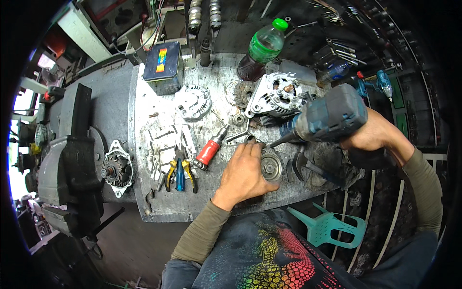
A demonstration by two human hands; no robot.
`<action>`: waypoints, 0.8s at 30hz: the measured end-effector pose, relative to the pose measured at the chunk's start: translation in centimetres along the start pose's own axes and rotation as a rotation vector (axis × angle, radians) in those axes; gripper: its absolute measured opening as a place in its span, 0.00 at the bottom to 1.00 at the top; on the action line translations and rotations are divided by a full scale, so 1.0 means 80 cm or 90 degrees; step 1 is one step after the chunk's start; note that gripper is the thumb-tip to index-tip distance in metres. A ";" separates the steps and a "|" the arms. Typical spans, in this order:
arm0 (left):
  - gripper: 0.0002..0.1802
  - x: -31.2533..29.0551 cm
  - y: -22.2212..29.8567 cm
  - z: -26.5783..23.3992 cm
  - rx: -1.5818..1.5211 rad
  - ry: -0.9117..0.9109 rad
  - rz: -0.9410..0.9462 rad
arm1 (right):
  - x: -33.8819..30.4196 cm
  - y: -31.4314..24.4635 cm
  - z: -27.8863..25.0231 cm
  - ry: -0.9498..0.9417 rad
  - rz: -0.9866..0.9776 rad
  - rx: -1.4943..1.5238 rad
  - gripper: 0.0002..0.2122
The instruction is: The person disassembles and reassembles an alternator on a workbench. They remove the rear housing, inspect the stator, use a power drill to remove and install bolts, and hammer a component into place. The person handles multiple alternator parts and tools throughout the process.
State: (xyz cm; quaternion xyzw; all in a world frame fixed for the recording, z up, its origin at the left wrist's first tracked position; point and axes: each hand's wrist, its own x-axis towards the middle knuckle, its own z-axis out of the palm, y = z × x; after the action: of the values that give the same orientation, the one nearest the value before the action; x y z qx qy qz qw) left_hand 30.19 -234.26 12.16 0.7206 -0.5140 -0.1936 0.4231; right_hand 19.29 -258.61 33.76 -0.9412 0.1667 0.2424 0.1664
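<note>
My right hand (366,135) is wrapped around the grip of a blue and black cordless impact wrench (333,113). The tool's narrow dark tip points left, close to the fingers of my left hand (244,167). That hand is closed over a round grooved metal part, like a pulley (271,166), held down on the workbench (207,197). My palm and fingers hide some of the part. A red-handled screwdriver (208,151) lies just left of my left hand. Right of the round part rests a hammer (302,164). An alternator body (278,94) stands behind the wrench's nose.
Pliers with yellow and black handles (192,179) and a blue screwdriver (180,176) lie leftward. Behind them sit a silver alternator cover (193,102), a dark tin (162,67) and a green-capped bottle (263,48). A bench vise (70,168) stands far left; a green plastic chair (332,226) is below.
</note>
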 end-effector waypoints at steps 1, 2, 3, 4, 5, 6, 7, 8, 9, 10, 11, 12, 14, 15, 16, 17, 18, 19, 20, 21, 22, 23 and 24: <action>0.49 0.000 0.001 -0.001 -0.012 -0.032 -0.016 | -0.002 0.005 0.002 0.003 0.004 0.024 0.17; 0.50 0.000 0.002 -0.002 -0.019 -0.062 -0.034 | -0.005 0.009 0.006 0.004 0.025 0.033 0.17; 0.52 -0.001 0.004 -0.004 -0.028 -0.070 -0.040 | -0.008 0.012 0.009 -0.005 0.015 0.040 0.17; 0.54 -0.001 0.006 -0.006 -0.010 -0.057 -0.024 | -0.011 0.012 0.013 0.021 0.015 0.047 0.17; 0.55 0.000 0.008 -0.008 0.004 -0.064 -0.015 | -0.015 0.011 0.015 0.014 0.046 0.051 0.17; 0.56 0.001 0.010 -0.012 0.018 -0.062 0.001 | -0.017 0.009 0.017 -0.004 0.061 0.058 0.17; 0.57 0.003 0.012 -0.015 0.039 -0.076 0.004 | -0.021 0.005 0.016 0.011 0.035 0.071 0.18; 0.61 0.007 0.014 -0.020 0.026 -0.109 -0.007 | -0.027 0.000 0.018 0.041 0.032 0.096 0.18; 0.61 0.011 0.016 -0.024 0.002 -0.092 0.056 | -0.035 -0.005 0.018 0.101 -0.014 0.125 0.18; 0.61 0.016 0.019 -0.026 -0.014 -0.087 0.103 | -0.043 -0.009 0.018 0.127 -0.029 0.146 0.19; 0.61 0.021 0.022 -0.028 -0.027 -0.080 0.152 | -0.051 -0.012 0.017 0.144 -0.017 0.166 0.19; 0.56 0.024 0.026 -0.029 -0.053 -0.103 0.153 | -0.064 -0.013 0.012 0.130 0.030 0.178 0.20; 0.54 0.023 0.034 -0.032 -0.049 -0.133 0.159 | -0.092 -0.012 0.010 0.130 0.108 0.161 0.20; 0.52 0.020 0.037 -0.035 -0.031 -0.148 0.163 | -0.104 -0.012 0.012 0.134 0.094 0.171 0.21; 0.50 0.015 0.042 -0.035 -0.033 -0.166 0.177 | -0.116 -0.013 0.016 0.141 0.085 0.168 0.21; 0.50 0.009 0.047 -0.033 -0.052 -0.210 0.166 | -0.127 -0.015 0.022 0.144 0.082 0.153 0.22; 0.49 0.002 0.051 -0.032 -0.049 -0.231 0.177 | -0.136 -0.018 0.030 0.172 0.024 0.169 0.23; 0.48 -0.003 0.054 -0.032 -0.040 -0.250 0.189 | -0.142 -0.022 0.037 0.151 0.037 0.166 0.23; 0.47 -0.006 0.055 -0.031 -0.029 -0.260 0.196 | -0.147 -0.026 0.044 0.131 0.051 0.163 0.23; 0.46 -0.008 0.055 -0.030 -0.017 -0.269 0.204 | -0.151 -0.029 0.050 0.118 0.049 0.142 0.24; 0.45 -0.009 0.055 -0.029 -0.004 -0.276 0.212 | -0.152 -0.032 0.058 0.107 0.090 0.162 0.22; 0.44 -0.011 0.055 -0.028 0.000 -0.275 0.216 | -0.153 -0.034 0.065 0.118 0.085 0.177 0.22; 0.44 -0.012 0.054 -0.027 0.006 -0.272 0.218 | -0.152 -0.035 0.072 0.136 0.061 0.187 0.23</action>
State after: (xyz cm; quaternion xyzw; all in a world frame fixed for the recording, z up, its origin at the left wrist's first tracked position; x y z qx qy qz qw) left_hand 28.91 -233.00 16.72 0.5681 -0.7065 -0.2646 0.3286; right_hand 8.07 -251.03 35.87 -0.9180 0.2620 0.1218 0.2716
